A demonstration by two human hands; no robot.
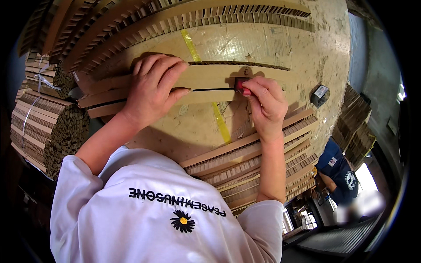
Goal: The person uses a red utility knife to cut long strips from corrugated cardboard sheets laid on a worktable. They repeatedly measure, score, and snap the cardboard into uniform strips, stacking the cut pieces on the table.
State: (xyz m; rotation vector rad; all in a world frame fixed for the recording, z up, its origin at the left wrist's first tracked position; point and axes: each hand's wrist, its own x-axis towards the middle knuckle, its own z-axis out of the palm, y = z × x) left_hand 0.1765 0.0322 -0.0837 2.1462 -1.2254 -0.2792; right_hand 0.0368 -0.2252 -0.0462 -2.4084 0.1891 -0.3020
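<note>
Long brown cardboard strips (210,79) lie crosswise on the worktable in front of me. My left hand (153,85) rests over their left part, fingers stretched to the right and thumb apart, pressing on the cardboard. Farther right, my right hand (266,101) pinches a small red block-shaped tool (242,86) between thumb and fingers. This tool sits on the strips at the right end of a narrow dark line (212,89) running between my hands. Its underside is hidden, so its exact kind does not show.
Honeycomb cardboard strips (228,15) line the table's far side. More strips (245,162) are stacked near my right forearm. Tied cardboard bundles (39,127) stand at left. Yellow tape (221,122) crosses the table (280,44); a dark block (320,95) sits by its right edge. Another person (335,171) is beyond.
</note>
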